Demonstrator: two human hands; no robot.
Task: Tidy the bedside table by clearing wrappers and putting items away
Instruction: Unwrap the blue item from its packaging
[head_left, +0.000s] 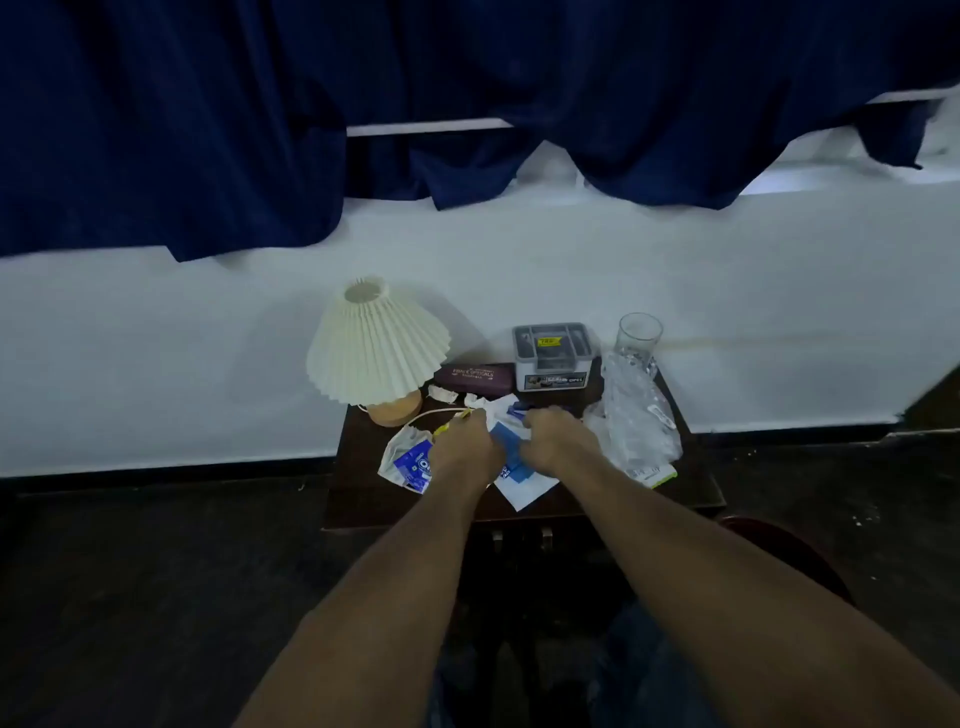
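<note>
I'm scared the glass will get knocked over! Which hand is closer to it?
Right. The right hand is in front and left of the glass, apart from it; the left hand is farther left, beside the blue biscuit wrapper.

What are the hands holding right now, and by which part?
Both seem to grip the blue-and-white wrapper: the left hand at its left edge, the right hand at its far end. The fingertips are hidden, so the exact hold is unclear.
</note>
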